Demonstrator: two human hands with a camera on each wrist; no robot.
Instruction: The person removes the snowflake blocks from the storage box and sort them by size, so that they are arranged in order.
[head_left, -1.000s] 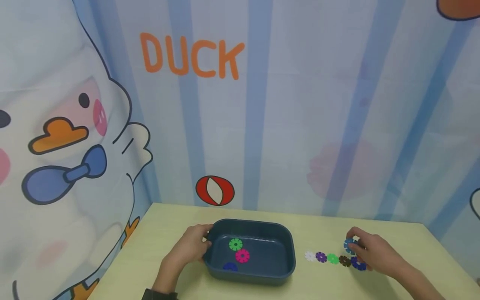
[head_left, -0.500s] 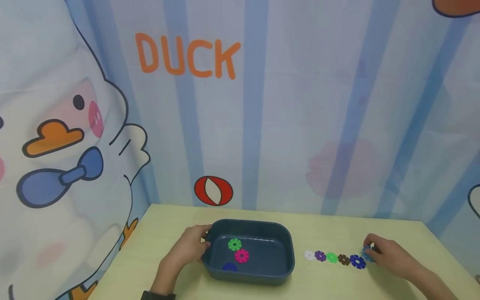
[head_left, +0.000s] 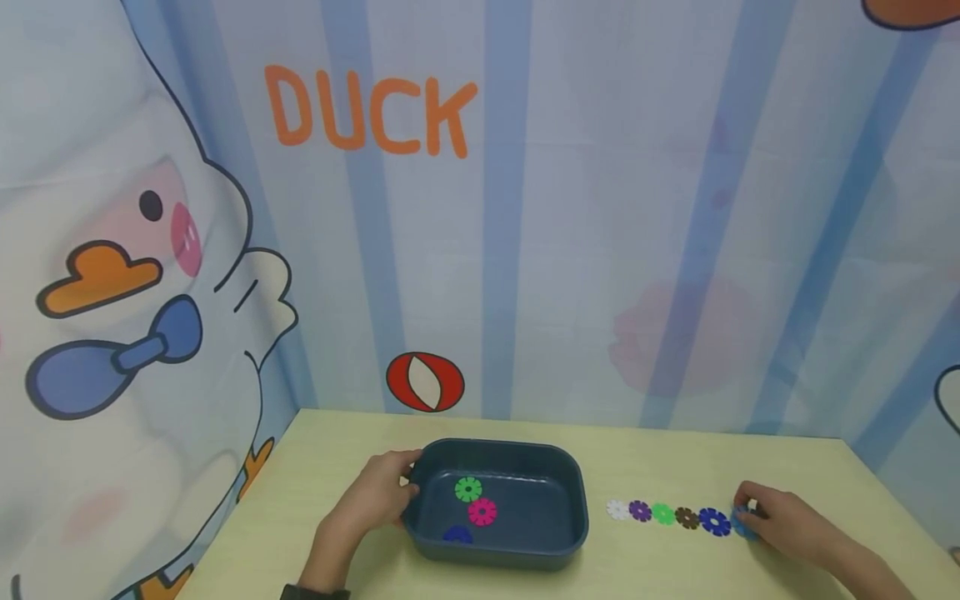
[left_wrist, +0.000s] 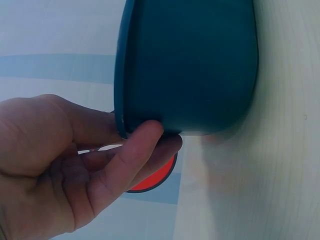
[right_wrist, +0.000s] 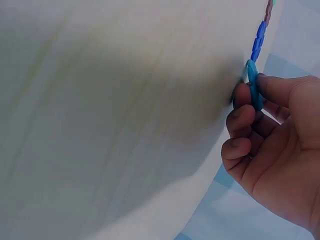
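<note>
My right hand (head_left: 787, 523) pinches a light blue snowflake disc (right_wrist: 253, 85) between thumb and fingers, low over the table at the right end of a row of discs. In that row, left to right, lie a white disc (head_left: 617, 510), a purple one (head_left: 640, 511), a light green one (head_left: 663, 514), a brown one (head_left: 687, 517) and a larger dark blue one (head_left: 715, 522). The left hand (head_left: 380, 492) holds the left end of a dark blue-grey plastic basin (head_left: 532, 557) by its rim. Inside are a green disc (head_left: 468, 489), a pink disc (head_left: 482, 512) and a partly hidden blue disc (head_left: 457, 534).
The pale yellow table (head_left: 345, 429) ends at a hanging cloth backdrop (head_left: 570, 250) with blue stripes and the word DUCK. Another printed cloth (head_left: 112, 467), with a duck on it, hangs along the left side.
My right hand has moved right and down with the light blue disc, bringing it beside the dark blue disc at the row's end. The left hand has kept its grip on the basin.
</note>
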